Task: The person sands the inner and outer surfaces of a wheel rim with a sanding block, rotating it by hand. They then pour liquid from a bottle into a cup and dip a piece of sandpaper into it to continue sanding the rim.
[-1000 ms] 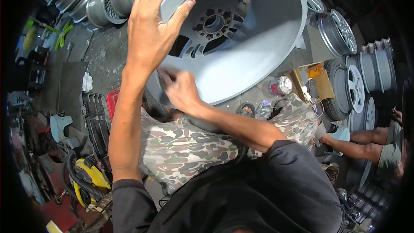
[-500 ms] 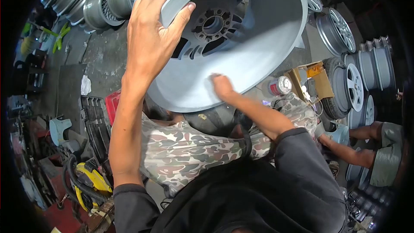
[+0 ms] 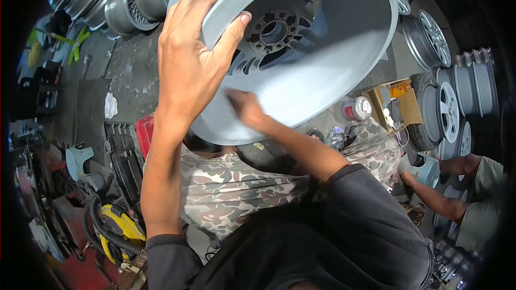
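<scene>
A large pale grey wheel rim (image 3: 322,80) is tilted over my lap, its hollow inside facing me and its spoked hub at the far end. My left hand (image 3: 196,56) grips the rim's upper left edge, thumb on the inside and fingers over the outside. Inside the barrel, at the lower left, my right hand (image 3: 247,108) is against the pale inner surface. Its fingers are bent and smeared by motion, so anything under them cannot be made out.
Right of my knee stand a can (image 3: 358,108) and a cardboard box (image 3: 411,104). More wheels (image 3: 449,110) line the right side, near another person's legs (image 3: 446,198). Silver wheels (image 3: 126,8) stand at the upper left. A yellow machine (image 3: 121,223) with a hose is lower left.
My right hand has swept left along the inner surface. The wheel appears slightly further right in view, with my left hand still on its edge.
</scene>
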`<state>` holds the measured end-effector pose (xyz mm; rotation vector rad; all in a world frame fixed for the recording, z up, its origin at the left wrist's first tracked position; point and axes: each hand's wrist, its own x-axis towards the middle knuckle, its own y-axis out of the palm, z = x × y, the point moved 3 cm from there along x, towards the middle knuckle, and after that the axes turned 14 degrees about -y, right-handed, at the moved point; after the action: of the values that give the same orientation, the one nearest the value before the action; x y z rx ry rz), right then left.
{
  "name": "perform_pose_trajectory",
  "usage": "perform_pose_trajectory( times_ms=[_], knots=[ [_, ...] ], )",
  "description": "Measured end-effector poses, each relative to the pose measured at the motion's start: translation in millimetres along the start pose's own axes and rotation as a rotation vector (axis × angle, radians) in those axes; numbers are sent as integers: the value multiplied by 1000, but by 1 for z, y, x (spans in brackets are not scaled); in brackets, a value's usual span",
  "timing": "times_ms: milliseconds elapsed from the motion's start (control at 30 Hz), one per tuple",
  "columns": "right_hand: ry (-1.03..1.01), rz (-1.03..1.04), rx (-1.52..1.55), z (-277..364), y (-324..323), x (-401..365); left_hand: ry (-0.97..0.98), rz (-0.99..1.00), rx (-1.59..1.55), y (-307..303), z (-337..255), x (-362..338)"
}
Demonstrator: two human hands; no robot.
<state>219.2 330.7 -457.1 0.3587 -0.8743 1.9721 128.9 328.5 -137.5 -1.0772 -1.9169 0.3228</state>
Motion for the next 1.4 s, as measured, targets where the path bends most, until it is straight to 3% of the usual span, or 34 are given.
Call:
perform_pose_trajectory(
  times_ms=[33, 67, 100, 167, 233, 267, 300, 333, 367, 400, 467, 500, 567, 633, 700, 733, 800, 833, 933, 967, 1033, 1100, 1133, 1167, 1200, 1233, 1300, 1367, 1400],
  knots=[
    [153, 267, -222, -46, -10, -26, -2, 0, 2, 1, 1, 1],
    [-7, 352, -283, -81, -45, -47, 8, 6, -10, 2, 1, -1],
    [-16, 426, -557, -117, -70, -61, 15, 11, -23, 2, 1, -3],
    [-121, 524, -850, -124, -124, -49, 24, 7, -19, 2, 2, -5],
    [43, 675, -855, -118, -112, -43, 51, -4, -21, 2, 0, -3],
    [270, 601, -666, -112, -85, -45, 43, -12, -9, 0, 1, -2],
    [226, 406, -363, -82, -53, -39, 34, -10, 4, 0, 2, -2],
    [341, 524, -254, -55, -15, -18, 39, -2, 4, 0, 1, -1],
    [333, 304, 9, -15, 5, -1, 11, 11, -18, 0, 1, -1],
    [186, 198, -7, 60, -18, 53, -20, 27, -38, 1, 2, -2],
    [266, -46, 317, 120, -44, 96, -36, 46, -26, 2, 3, -4],
    [266, -49, 317, 118, -40, 84, -45, 40, -19, 1, 2, -3],
    [6, -24, 149, 86, -25, 43, -10, -4, -41, 3, 1, -1],
    [0, 137, -153, 0, -13, -24, 10, -48, -54, 1, 1, -1],
    [59, 328, -381, -32, -37, -36, 0, -36, -53, 3, 2, -2],
    [206, 458, -286, -38, -33, -34, -7, -29, -58, 3, 1, -5],
    [386, 448, -32, 6, -17, 11, 6, -40, -30, 2, 0, -2],
    [126, 195, -80, 39, -8, 36, 16, -43, -30, 2, 0, 1],
    [376, -258, 584, 139, -46, 109, -20, -33, -41, 2, 5, 0],
    [377, -263, 580, 139, -44, 97, -17, -29, -46, 2, 5, 1],
    [89, -178, 314, 120, -39, 63, -8, -29, -33, 3, 3, 2],
    [55, 259, -13, 21, -18, -16, -27, -14, -27, 1, -2, 0],
    [328, 443, -9, -33, -37, -40, -32, -9, -14, 1, -3, -2],
    [56, 405, -321, -101, -57, -74, -38, -9, 1, 1, -2, -3],
    [252, 346, -226, -121, -99, -61, -45, -9, 10, 1, 0, -3],
    [190, 714, -685, -123, -133, -37, -5, -1, 31, 1, 0, -4],
    [-67, 738, -928, -123, -150, -5, 34, 2, 49, -2, -1, -5],
    [289, 906, -817, -130, -114, -15, 32, 9, 94, -2, -3, -3],
    [111, 574, -780, -143, -71, -35, 44, 5, 91, -3, -3, -1]
  ],
)
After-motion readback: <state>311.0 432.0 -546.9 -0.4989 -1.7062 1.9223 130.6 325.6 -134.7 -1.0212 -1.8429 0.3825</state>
